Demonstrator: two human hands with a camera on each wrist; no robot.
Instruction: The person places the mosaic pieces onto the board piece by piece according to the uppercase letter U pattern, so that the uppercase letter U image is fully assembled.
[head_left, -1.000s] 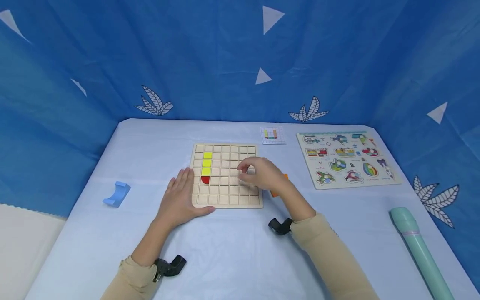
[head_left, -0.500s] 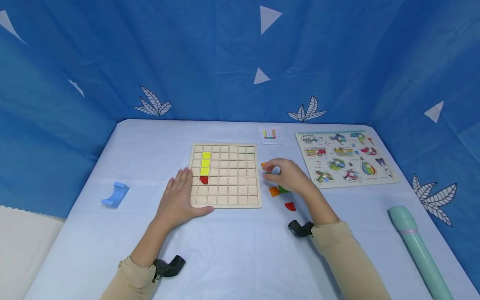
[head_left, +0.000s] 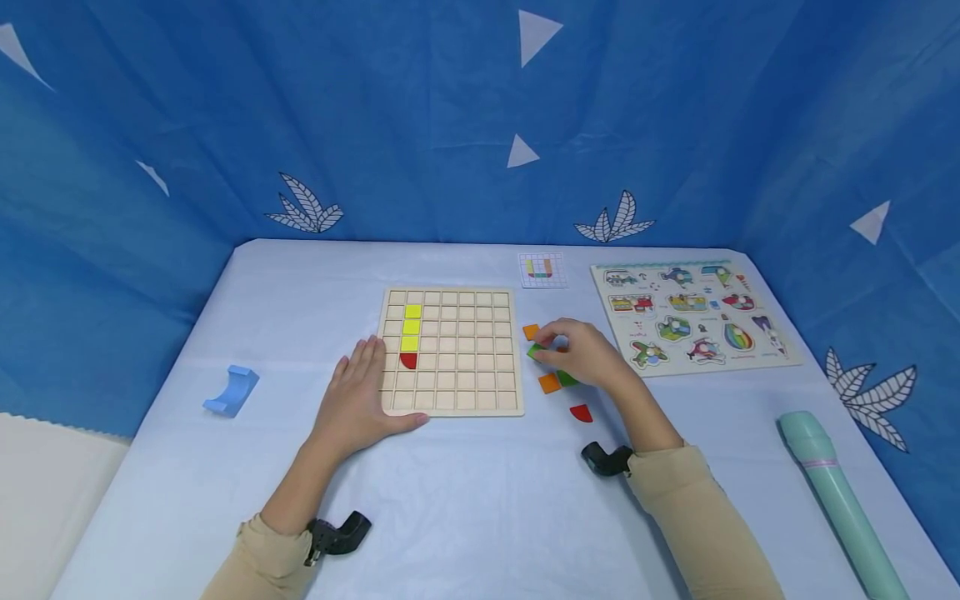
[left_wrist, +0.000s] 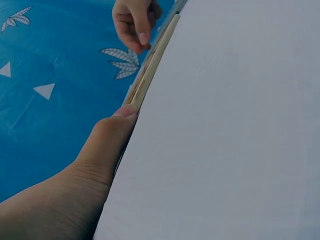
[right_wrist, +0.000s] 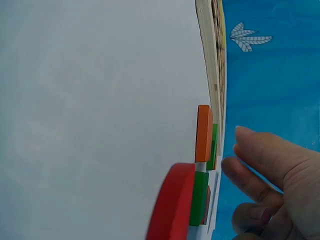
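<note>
Spreading out around both hands, the surface [head_left: 450,517] leaves you open room between your wrists; beyond your right hand [head_left: 581,354], the picture puzzle [head_left: 622,325] narrows it. Your left hand [head_left: 356,400] rests straight-fingered along the left edge of the grid board [head_left: 465,358], its thumb stretched along the near edge. Yellow tiles [head_left: 412,327] sit right of those fingers. Your bent right fingertips are at a green tile [head_left: 536,351], an orange tile [head_left: 531,332] just beyond; I cannot tell whether you grip it. Picking up seems the step; the next move likely wants a fine pinch, clear of the orange neighbour.
</note>
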